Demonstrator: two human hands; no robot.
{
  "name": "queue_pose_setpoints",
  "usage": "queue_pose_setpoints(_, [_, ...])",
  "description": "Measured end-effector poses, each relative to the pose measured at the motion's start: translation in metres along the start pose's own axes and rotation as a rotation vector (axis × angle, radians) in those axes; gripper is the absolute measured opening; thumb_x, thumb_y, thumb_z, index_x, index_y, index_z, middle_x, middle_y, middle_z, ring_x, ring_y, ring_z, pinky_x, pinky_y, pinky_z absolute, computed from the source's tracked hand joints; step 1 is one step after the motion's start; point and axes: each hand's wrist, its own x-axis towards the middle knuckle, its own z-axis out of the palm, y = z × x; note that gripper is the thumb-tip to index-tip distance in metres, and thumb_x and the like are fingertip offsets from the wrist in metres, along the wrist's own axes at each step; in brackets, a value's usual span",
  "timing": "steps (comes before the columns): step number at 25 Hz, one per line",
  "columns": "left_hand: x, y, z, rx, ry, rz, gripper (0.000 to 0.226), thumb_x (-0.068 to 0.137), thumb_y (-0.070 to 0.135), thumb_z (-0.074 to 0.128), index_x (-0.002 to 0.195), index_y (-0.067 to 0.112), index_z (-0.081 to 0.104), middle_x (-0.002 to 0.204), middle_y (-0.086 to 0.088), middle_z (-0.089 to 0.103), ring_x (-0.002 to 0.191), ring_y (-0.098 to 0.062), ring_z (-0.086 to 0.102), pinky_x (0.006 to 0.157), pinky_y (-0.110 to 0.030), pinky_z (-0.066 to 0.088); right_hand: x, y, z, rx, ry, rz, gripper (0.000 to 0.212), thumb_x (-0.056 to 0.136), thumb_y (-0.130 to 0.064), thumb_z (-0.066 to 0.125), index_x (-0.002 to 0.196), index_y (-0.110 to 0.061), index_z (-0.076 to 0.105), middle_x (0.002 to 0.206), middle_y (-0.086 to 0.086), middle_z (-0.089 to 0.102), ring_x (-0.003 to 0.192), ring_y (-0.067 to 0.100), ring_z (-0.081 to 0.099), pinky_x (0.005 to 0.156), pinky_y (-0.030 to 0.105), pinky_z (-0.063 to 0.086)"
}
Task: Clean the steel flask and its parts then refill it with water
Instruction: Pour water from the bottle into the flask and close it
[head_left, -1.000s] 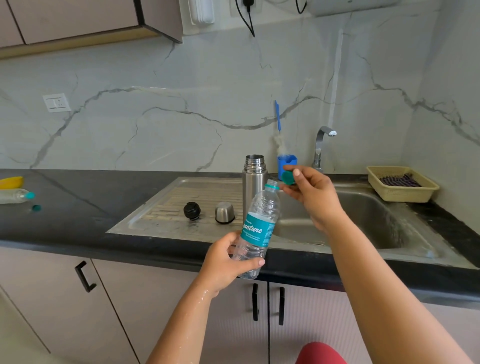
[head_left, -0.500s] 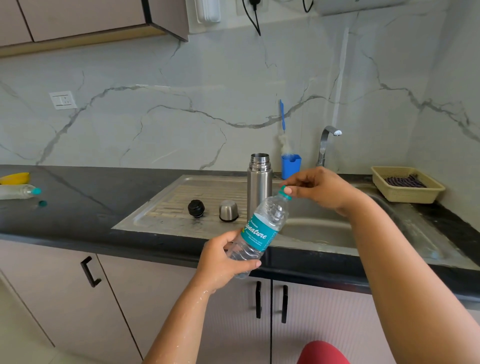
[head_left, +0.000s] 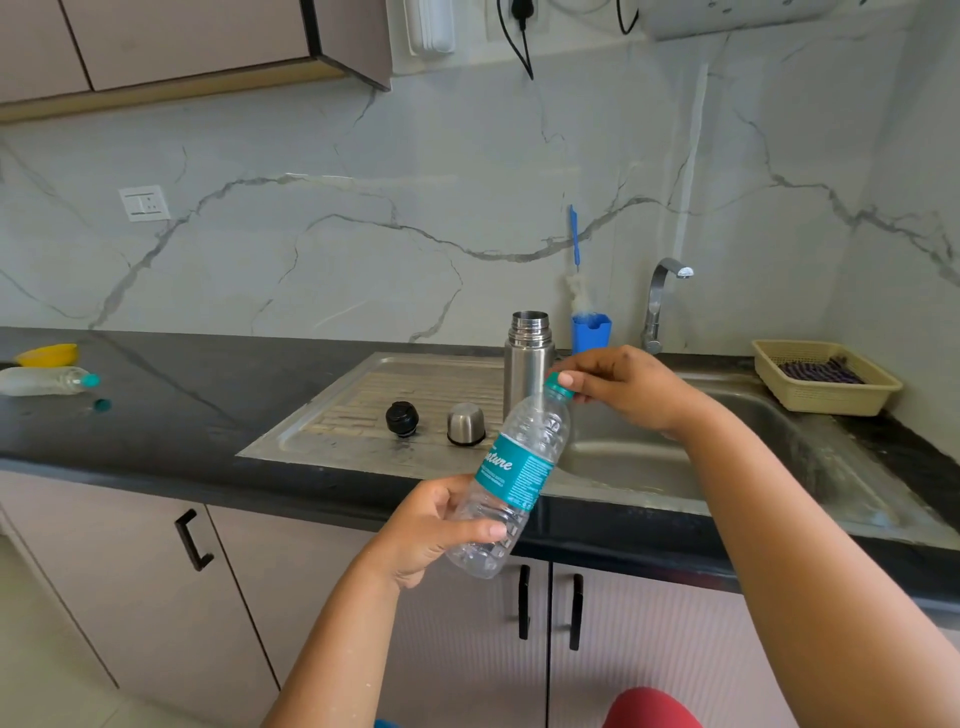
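The steel flask (head_left: 528, 369) stands upright and uncapped on the sink's drainboard (head_left: 332, 436). Its black stopper (head_left: 402, 418) and steel cup lid (head_left: 466, 424) sit to its left. My left hand (head_left: 431, 525) grips the lower part of a clear plastic water bottle (head_left: 514, 478) with a teal label, tilted to the right in front of the counter. The fingers of my right hand (head_left: 618, 384) pinch the teal cap (head_left: 558, 385) on the bottle's neck.
A blue holder with a bottle brush (head_left: 589, 327) and the tap (head_left: 657, 306) stand behind the sink basin (head_left: 649, 447). A beige basket (head_left: 826, 376) sits at the right. Another plastic bottle (head_left: 49, 380), a loose teal cap (head_left: 102, 405) and a yellow object (head_left: 48, 354) lie far left.
My right hand brought the teal cap down onto the bottle's neck. The bottle tilted further to the right and sank a little in my left hand.
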Motion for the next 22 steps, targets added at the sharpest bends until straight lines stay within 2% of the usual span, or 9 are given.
queue_pose_setpoints(2, [-0.004,0.001,-0.003,0.078,0.04,0.015,0.05,0.073,0.011,0.085,0.119,0.013,0.066,0.11,-0.004,0.074,0.106,-0.02,0.069,0.086,-0.031,0.056,0.004,0.001,0.003,-0.043,-0.038,-0.001,0.025,0.094,-0.036,0.057,0.11,-0.021,0.068,0.094,-0.006,0.069,0.085,0.004,0.064,0.079,0.019,0.05])
queue_pose_setpoints(4, [-0.008,0.0,-0.005,0.23,0.132,0.064,0.05,0.072,0.016,0.086,0.118,0.02,0.067,0.109,0.004,0.074,0.104,-0.014,0.069,0.087,-0.032,0.057,0.007,-0.002,0.009,-0.192,-0.077,0.006,0.024,0.096,-0.041,0.05,0.103,-0.022,0.064,0.087,-0.009,0.063,0.081,0.002,0.058,0.074,0.02,0.043])
queue_pose_setpoints(9, [-0.023,-0.013,-0.019,0.635,0.377,0.142,0.063,0.066,0.034,0.09,0.122,0.033,0.062,0.113,0.022,0.066,0.106,0.002,0.062,0.086,-0.02,0.054,0.014,-0.022,0.033,-0.412,-0.181,-0.044,0.029,0.1,-0.04,0.043,0.11,-0.017,0.057,0.099,-0.001,0.058,0.091,0.016,0.055,0.078,0.028,0.044])
queue_pose_setpoints(12, [-0.034,-0.012,-0.034,0.663,0.407,0.116,0.065,0.064,0.036,0.091,0.122,0.034,0.061,0.109,0.025,0.064,0.103,0.005,0.061,0.081,-0.014,0.05,0.018,-0.044,0.054,-0.437,-0.17,-0.124,0.03,0.1,-0.041,0.041,0.108,-0.015,0.054,0.091,-0.004,0.055,0.081,0.011,0.053,0.067,0.022,0.041])
queue_pose_setpoints(14, [-0.042,-0.011,-0.043,0.678,0.428,0.122,0.064,0.067,0.036,0.089,0.123,0.033,0.06,0.111,0.024,0.063,0.104,0.002,0.061,0.082,-0.014,0.05,0.024,-0.057,0.067,-0.428,-0.136,-0.153,0.029,0.101,-0.04,0.04,0.105,-0.015,0.054,0.091,-0.001,0.056,0.08,0.013,0.053,0.068,0.024,0.042])
queue_pose_setpoints(16, [-0.053,-0.01,-0.052,0.686,0.491,0.147,0.064,0.069,0.036,0.088,0.125,0.032,0.057,0.113,0.023,0.061,0.104,0.002,0.06,0.082,-0.014,0.05,0.03,-0.065,0.08,-0.34,-0.067,-0.182,0.027,0.1,-0.039,0.043,0.106,-0.015,0.054,0.092,0.0,0.058,0.081,0.014,0.055,0.07,0.026,0.043])
queue_pose_setpoints(18, [-0.066,-0.008,-0.067,0.645,0.555,0.135,0.063,0.069,0.035,0.089,0.122,0.036,0.055,0.11,0.025,0.061,0.101,0.004,0.059,0.082,-0.015,0.049,0.035,-0.068,0.103,-0.126,-0.011,-0.156,0.026,0.099,-0.039,0.047,0.115,-0.02,0.054,0.091,-0.005,0.059,0.079,0.008,0.057,0.071,0.022,0.044])
queue_pose_setpoints(20, [-0.075,-0.004,-0.091,0.458,0.592,0.068,0.063,0.07,0.028,0.089,0.12,0.037,0.052,0.112,0.021,0.063,0.104,0.001,0.061,0.089,-0.023,0.051,0.036,-0.065,0.137,0.151,-0.068,-0.055,0.035,0.098,-0.038,0.049,0.131,-0.025,0.047,0.099,-0.009,0.06,0.089,0.004,0.059,0.085,0.025,0.049])
queue_pose_setpoints(22, [-0.077,0.0,-0.122,0.261,0.612,0.024,0.077,0.067,0.024,0.09,0.128,0.036,0.045,0.121,0.014,0.063,0.11,-0.007,0.063,0.095,-0.035,0.052,0.042,-0.058,0.177,0.317,-0.149,0.035,0.04,0.098,-0.035,0.053,0.136,-0.026,0.047,0.111,-0.004,0.061,0.104,0.012,0.061,0.1,0.038,0.048])
